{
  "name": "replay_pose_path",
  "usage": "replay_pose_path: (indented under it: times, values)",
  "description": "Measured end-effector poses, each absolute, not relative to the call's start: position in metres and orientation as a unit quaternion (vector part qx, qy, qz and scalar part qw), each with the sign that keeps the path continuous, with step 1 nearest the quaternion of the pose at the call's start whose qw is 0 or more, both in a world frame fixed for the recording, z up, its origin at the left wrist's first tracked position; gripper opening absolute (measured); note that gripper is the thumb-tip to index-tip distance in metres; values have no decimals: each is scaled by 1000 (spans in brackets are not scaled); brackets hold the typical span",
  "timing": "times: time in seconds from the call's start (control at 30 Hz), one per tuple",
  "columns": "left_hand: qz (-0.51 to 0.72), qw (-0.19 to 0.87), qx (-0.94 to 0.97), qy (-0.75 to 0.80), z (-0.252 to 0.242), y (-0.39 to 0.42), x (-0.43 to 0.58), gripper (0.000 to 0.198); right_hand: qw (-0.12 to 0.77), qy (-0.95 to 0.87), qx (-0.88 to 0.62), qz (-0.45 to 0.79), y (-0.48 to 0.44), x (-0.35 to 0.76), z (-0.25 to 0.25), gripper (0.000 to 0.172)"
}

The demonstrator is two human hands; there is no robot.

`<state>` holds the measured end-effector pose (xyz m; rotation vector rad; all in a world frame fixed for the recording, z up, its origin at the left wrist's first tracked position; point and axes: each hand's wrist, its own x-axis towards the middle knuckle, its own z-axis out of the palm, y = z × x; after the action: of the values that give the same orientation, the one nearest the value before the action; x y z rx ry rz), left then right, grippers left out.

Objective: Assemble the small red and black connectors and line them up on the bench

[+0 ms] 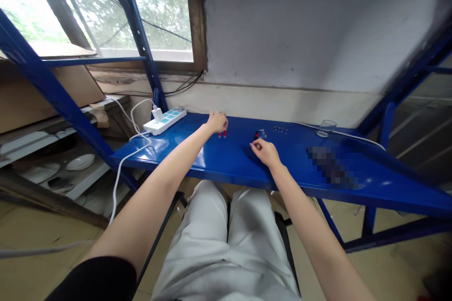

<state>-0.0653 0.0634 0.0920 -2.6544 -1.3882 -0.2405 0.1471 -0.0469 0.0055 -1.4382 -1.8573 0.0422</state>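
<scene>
The left hand (216,122) and right hand (265,152) are held apart on a blue shelf (169,149); red pegs (222,134) are seen at the left hand's 5 o'clock.

My left arm (165,174) and right arm (303,207) reach forward, bare and well apart. My left hand (216,122) arches palm down, fingers curled; my right hand (264,152) sits nearer me, loosely curled.

On steel shelf (226,160): power strip (165,121) at L end, small red parts (221,134) + screws (280,130) mid-shelf nr back, glass tumbler (326,127) twd R end; window (116,14) behind L end, wall (282,33) behind R.
</scene>
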Motion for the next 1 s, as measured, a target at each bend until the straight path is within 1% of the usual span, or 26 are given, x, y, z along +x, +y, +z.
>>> replay_pose_path:
  times: [0.37,0.7,0.8,0.93,1.0]
  values:
    - [-91,79,-879,-461,88,67,-65,8,386,-723,-573,-3,-46,147,5,27]
    - [-75,82,-878,-466,89,64,-65,12,441,-704,-555,-41,-49,148,6,29]
    - [-72,79,-877,-469,90,63,-65,12,479,-673,-560,-65,-51,147,8,28]
    - [-73,72,-876,-471,89,63,-65,13,562,-552,-608,-105,-54,150,12,26]
    - [-75,69,-876,-472,89,63,-65,13,569,-504,-642,-103,-54,153,13,23]
